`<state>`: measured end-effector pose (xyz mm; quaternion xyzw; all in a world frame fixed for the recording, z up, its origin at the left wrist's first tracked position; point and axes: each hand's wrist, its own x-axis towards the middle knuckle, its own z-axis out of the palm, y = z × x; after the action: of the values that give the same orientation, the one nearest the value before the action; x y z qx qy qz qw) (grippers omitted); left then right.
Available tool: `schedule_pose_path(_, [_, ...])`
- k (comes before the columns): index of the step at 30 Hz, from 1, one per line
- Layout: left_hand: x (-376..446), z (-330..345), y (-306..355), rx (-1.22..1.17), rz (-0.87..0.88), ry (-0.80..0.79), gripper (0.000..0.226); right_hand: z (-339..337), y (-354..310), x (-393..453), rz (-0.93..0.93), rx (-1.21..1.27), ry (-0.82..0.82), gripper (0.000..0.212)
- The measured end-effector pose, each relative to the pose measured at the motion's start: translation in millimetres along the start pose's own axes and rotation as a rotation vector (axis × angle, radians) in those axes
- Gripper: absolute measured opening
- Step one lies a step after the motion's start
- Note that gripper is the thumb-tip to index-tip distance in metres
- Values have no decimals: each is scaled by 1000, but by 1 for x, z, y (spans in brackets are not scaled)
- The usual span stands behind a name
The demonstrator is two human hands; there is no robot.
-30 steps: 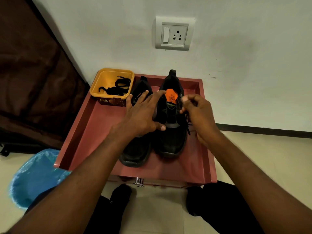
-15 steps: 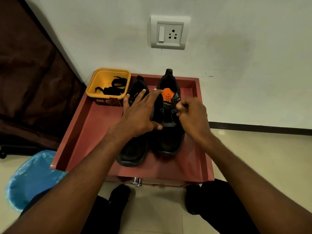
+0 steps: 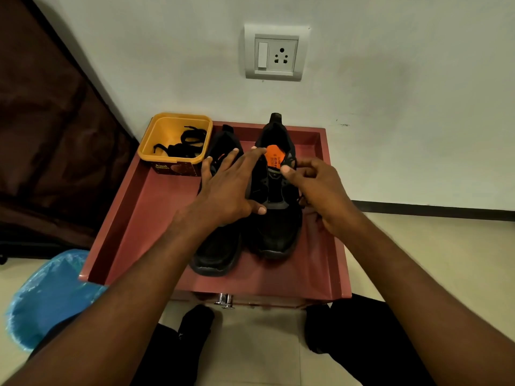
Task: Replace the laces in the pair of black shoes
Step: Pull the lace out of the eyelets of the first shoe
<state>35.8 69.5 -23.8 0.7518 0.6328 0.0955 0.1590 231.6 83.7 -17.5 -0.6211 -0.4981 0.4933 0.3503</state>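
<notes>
Orange insole label (image 3: 274, 160) reads "AIR"; yellow plastic tub (image 3: 175, 140) reads "Amul". Left hand (image 3: 228, 188) rests flat, fingers straight, across both black shoes (image 3: 274, 218); right hand (image 3: 315, 188) pinches black lace (image 3: 289, 162).

A dull pinkish-red shallow tray (image 3: 156, 207) holds two black lace-up shoes; the left black shoe (image 3: 216, 252) is plain black, while the right black shoe (image 3: 276, 232) shows a bright orange insole label (image 3: 274, 158) with dark lettering and a grey band across its tongue. At the tray's 11 o'clock corner stands a yellow square plastic tub (image 3: 156, 135), its lower side dark brown with pale print, holding loose black laces (image 3: 184, 143). A white wall socket plate (image 3: 274, 52) sits at 12 o'clock. A translucent blue plastic bag (image 3: 47, 296) lies at 8 o'clock.
</notes>
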Motion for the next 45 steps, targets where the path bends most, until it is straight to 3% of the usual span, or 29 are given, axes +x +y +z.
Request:
schedule_pose_path(5, [-1,1,2,-8,10,5,122,10,13,0,-230,-316,106,37])
schedule_pose_path(9, [-1,0,2,2,10,5,122,16,9,1,-300,-544,122,45])
schedule_pose_path(12, [-1,1,2,6,5,4,123,16,6,-1,-313,-603,152,28])
schedule_pose_path(19, [-2,2,4,11,-1,9,124,8,3,0,-454,-782,64,14])
schedule_pose_path(22, [-1,3,5,15,-10,5,125,4,7,2,-431,-610,116,4])
schedule_pose_path(26, [-2,3,9,21,-9,-13,122,2,13,9,-247,-315,175,8])
schedule_pose_path(29, [-2,2,10,39,-8,-32,116,-1,7,9,-6,106,153,16])
schedule_pose_path(32, [-3,0,11,50,3,-54,102,0,3,8,248,654,174,11])
schedule_pose_path(35, [-4,-1,14,70,21,-48,86,8,8,9,342,841,202,10])
schedule_pose_path(37, [-4,-1,14,85,40,-20,77,8,9,10,327,762,167,14])
schedule_pose_path(40, [-5,-1,13,96,58,12,68,2,9,11,181,393,102,9])
schedule_pose_path(45, [-5,0,15,118,97,6,75,-6,11,8,-272,-398,70,23])
